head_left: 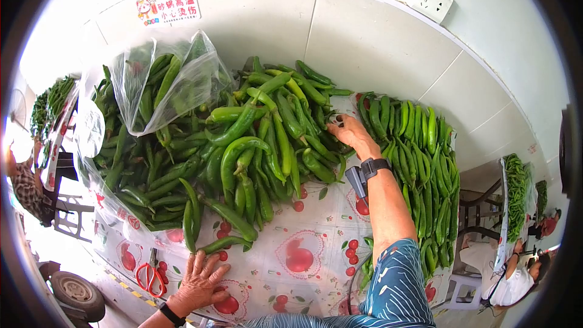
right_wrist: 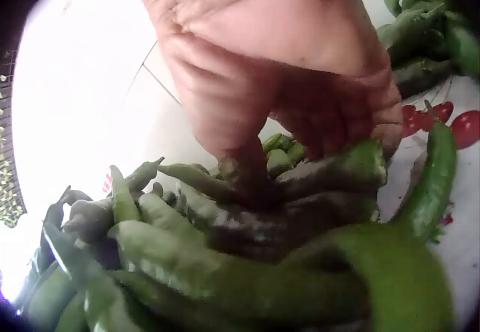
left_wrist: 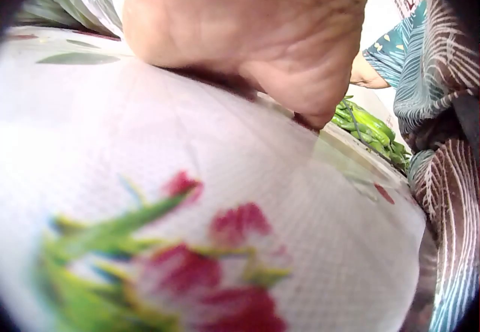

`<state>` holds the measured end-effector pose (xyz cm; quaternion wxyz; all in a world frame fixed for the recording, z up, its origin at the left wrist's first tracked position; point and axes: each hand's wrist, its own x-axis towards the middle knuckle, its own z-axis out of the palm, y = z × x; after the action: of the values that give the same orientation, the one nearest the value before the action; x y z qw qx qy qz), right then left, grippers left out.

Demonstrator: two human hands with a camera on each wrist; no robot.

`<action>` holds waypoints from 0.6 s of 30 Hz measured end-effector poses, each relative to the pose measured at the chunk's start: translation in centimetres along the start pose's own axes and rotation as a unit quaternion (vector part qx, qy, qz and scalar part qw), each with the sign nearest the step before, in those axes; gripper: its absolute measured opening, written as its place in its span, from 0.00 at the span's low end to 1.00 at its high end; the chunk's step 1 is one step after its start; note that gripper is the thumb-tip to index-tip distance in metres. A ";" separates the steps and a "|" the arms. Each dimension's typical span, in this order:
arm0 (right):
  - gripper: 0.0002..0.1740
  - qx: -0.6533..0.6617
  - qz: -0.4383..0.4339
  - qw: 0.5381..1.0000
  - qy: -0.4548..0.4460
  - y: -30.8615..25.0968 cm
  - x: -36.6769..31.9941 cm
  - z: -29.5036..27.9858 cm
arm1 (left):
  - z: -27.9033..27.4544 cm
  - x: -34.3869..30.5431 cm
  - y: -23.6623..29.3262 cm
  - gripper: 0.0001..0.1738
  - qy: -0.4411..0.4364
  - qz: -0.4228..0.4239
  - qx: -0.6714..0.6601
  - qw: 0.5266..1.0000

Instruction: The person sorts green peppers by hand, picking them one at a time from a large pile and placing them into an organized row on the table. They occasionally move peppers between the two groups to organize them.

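Note:
My right hand (head_left: 351, 133) reaches to the far side of the table, between a loose heap of long green peppers (head_left: 237, 152) and neat rows of green peppers (head_left: 425, 176). In the right wrist view its thumb and curled fingers close about a green pepper (right_wrist: 337, 168) lying on top of others; the palm hides part of it. My left hand (head_left: 197, 282) rests at the near edge with fingers spread on the flowered tablecloth (head_left: 316, 285). Its fingertips are right by a single green pepper (head_left: 221, 244). In the left wrist view the palm side (left_wrist: 247, 32) faces the cloth.
A clear plastic bag (head_left: 182, 94) partly covers the heap's left side. Red-handled scissors (head_left: 150, 279) lie left of my left hand. A tiled wall (head_left: 370, 30) bounds the far side. Another pepper-laden table (head_left: 515, 197) and a person (head_left: 513, 279) are at the right.

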<state>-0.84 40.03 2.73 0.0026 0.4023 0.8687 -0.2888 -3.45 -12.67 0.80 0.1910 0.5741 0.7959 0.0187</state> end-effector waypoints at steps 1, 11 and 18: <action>0.36 -0.001 0.023 1.000 -0.016 -0.4 -0.5 -0.4 | 0.0 0.0 0.0 0.40 0.000 0.001 0.005 1.000; 0.39 0.162 0.003 0.984 -0.068 0.3 -2.9 0.0 | 0.0 0.0 0.0 0.41 0.006 0.006 0.001 1.000; 0.35 0.220 -0.003 0.975 -0.017 -0.1 -4.9 1.3 | -0.2 0.0 0.1 0.41 0.004 0.001 0.000 1.000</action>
<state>2.11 35.97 2.85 -0.0719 0.3856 0.7846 -0.4802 -3.41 -12.60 0.98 0.1878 0.5748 0.7962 0.0217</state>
